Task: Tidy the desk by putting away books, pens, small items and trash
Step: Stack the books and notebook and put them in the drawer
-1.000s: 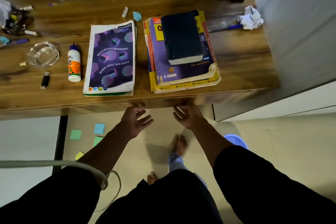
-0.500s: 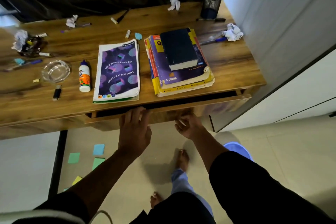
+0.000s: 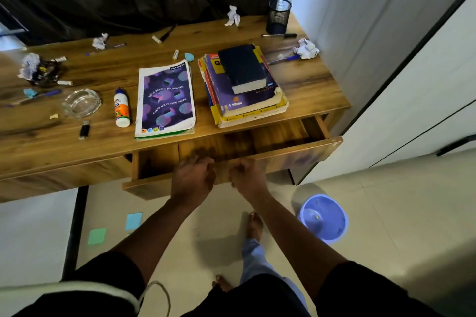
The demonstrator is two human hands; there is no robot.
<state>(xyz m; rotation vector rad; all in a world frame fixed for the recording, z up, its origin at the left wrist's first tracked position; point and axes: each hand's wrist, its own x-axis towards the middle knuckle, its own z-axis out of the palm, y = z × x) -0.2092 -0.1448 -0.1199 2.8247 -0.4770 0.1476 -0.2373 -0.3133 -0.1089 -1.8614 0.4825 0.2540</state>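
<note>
Wooden desk (image 3: pixel 304 85) running 9 to 3 o'clock, near edge overhanging an open drawer (image 3: pixel 296 154) pulled toward 6 o'clock, its front panel tilted slightly, right end nearer 3 o'clock. At 9 o'clock on the top: crumpled paper (image 3: pixel 30 64), glass ashtray (image 3: pixel 82 103), glue bottle (image 3: pixel 121 107) lying with long axis 12 to 6, cap toward 12. Near centre: purple notebook (image 3: pixel 164 100) flat, spine along 12 to 6, bottom edge just over the desk lip. Left hand (image 3: pixel 193 179) palm down, fingers curled over the drawer front's top edge, gripping it. Right hand (image 3: pixel 246 177) just beside, fingers curled round the same edge. At 1 o'clock: book stack (image 3: pixel 244 90), long axis 12 to 6, dark book uppermost. Mesh pen cup (image 3: pixel 279 17) at the far corner. On the floor at 4 o'clock, blue bin (image 3: pixel 324 217), well apart from the drawer.
</note>
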